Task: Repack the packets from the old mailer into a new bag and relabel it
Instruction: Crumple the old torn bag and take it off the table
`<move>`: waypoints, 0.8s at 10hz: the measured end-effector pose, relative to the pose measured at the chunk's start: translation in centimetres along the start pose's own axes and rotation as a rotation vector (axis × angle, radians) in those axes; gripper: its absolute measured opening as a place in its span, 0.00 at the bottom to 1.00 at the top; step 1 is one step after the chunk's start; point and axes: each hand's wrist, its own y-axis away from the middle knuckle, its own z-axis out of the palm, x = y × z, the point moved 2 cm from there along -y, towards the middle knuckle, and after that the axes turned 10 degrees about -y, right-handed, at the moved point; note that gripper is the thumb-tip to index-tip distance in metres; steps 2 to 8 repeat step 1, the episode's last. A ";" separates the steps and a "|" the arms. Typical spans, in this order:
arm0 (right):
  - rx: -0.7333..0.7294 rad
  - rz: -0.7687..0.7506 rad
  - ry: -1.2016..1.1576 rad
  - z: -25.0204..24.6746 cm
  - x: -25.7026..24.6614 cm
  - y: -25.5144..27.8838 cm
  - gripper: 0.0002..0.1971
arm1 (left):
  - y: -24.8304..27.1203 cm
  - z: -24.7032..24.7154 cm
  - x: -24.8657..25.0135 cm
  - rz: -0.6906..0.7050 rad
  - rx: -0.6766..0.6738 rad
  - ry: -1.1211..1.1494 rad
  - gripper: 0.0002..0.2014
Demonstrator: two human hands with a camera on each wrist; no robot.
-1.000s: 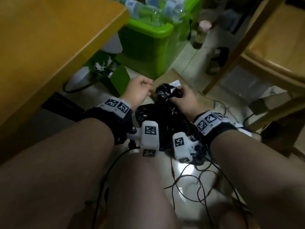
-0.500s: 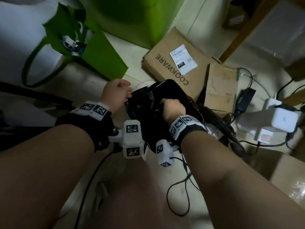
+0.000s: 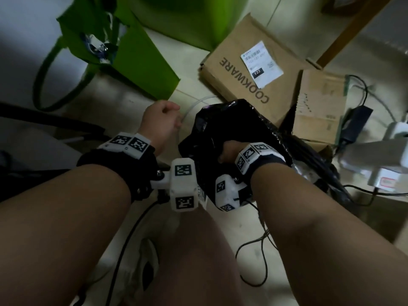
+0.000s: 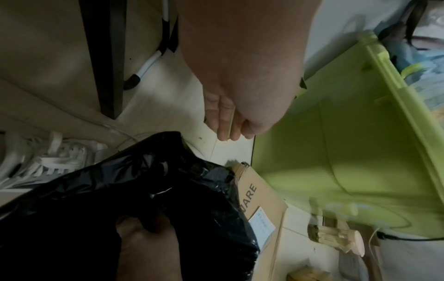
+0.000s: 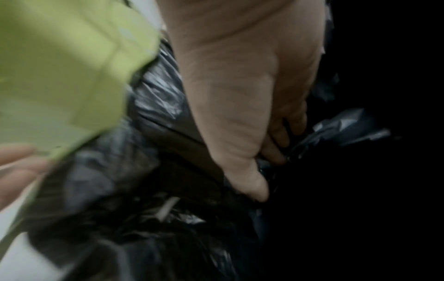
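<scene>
The black plastic bag hangs in the air above the floor, in front of the person's knees and just in front of the COOKWARE box; it is thin, crinkled film that looks soft and light, sagging and folding wherever it is not held, and probably a little slippery. The right hand has its fingers curled into a bunch of that film and grips it alone; the right wrist view shows the fingertips buried in the folds. The left hand is just beside the bag, apart from it, fingers curled together on nothing. I judge the best hold is a gathered fistful near the mouth, with the other hand spreading the rim, since a flat pinch could slide off. A green tote bag lies further left
</scene>
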 end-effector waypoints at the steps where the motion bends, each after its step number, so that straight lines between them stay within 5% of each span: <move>1: 0.109 -0.014 -0.039 -2.0 -0.9 1.9 0.17 | 1.0 -0.8 1.3 0.029 0.030 0.023 0.05; 8: 0.109 -0.014 -0.039 -2.0 -0.9 1.9 0.17 | 1.0 -0.8 1.3 0.029 0.030 0.023 0.05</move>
